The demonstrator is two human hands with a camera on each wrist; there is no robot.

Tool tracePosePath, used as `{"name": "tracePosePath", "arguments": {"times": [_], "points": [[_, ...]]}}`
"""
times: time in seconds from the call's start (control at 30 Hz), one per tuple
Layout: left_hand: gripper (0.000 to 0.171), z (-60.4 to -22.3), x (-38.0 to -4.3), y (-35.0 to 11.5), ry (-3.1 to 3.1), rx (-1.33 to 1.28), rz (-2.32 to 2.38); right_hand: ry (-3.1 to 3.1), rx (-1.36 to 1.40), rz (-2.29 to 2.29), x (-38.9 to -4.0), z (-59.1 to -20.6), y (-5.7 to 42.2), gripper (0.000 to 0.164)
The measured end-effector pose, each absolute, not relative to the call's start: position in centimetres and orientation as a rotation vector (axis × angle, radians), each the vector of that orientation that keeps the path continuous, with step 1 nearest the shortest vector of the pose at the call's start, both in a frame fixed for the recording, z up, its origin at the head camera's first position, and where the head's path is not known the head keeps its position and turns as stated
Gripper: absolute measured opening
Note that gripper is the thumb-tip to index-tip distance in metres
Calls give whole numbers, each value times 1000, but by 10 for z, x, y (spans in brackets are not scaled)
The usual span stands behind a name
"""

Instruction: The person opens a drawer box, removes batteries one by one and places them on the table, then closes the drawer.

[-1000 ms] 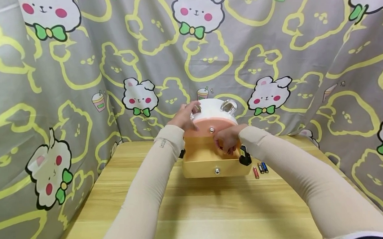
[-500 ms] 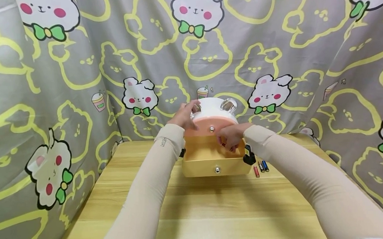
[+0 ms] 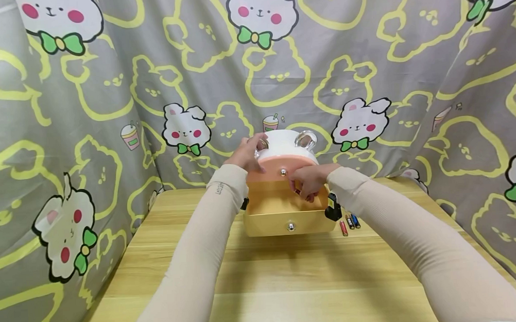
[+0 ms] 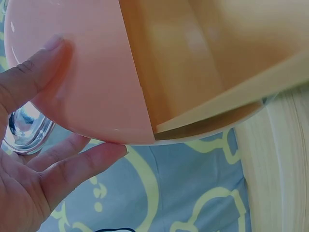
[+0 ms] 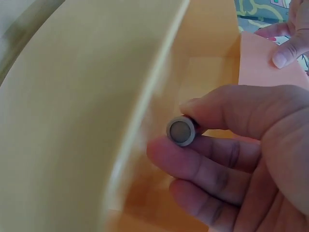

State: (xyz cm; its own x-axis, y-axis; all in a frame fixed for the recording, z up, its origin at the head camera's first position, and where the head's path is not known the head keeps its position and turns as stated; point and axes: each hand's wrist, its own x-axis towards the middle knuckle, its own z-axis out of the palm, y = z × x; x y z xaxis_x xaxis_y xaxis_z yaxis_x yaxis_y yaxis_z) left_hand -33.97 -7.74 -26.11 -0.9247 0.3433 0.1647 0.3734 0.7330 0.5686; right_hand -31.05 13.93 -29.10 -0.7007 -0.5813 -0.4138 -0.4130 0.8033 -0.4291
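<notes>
A small drawer cabinet (image 3: 285, 142) has a white top, clear ear-like rings and a pink upper drawer front (image 3: 280, 162). Below, its yellow drawer (image 3: 267, 223) is pulled out. My left hand (image 3: 246, 154) holds the cabinet's left side; in the left wrist view the thumb presses the pink front and the fingertips touch the curved side. My right hand (image 3: 310, 179) reaches over the yellow drawer's right part. Between thumb and fingers it pinches a battery (image 5: 181, 131), seen end-on in the right wrist view with a bit of red casing behind; the other end is hidden.
Beside the yellow drawer's right front corner lie a red battery (image 3: 343, 228), a black battery (image 3: 349, 222) and a blue battery (image 3: 356, 220) on the wooden table (image 3: 291, 285). A patterned grey curtain (image 3: 219, 85) surrounds the table at the back and sides.
My right hand has shifted slightly to the right and up over the drawer, still pinching the battery. The left hand keeps its hold on the cabinet.
</notes>
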Motion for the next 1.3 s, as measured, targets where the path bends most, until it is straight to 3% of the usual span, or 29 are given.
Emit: {"name": "tracePosePath", "arguments": {"times": [0.43,1.3], "points": [[98,-266,-347,-77,-2866,-617,-978,2472,-821,-543,-304,-285,152,18],[97,-266,-345,-76,-2865,-570,-1059,2587,-824,-505,-298,-274,185,19]]}}
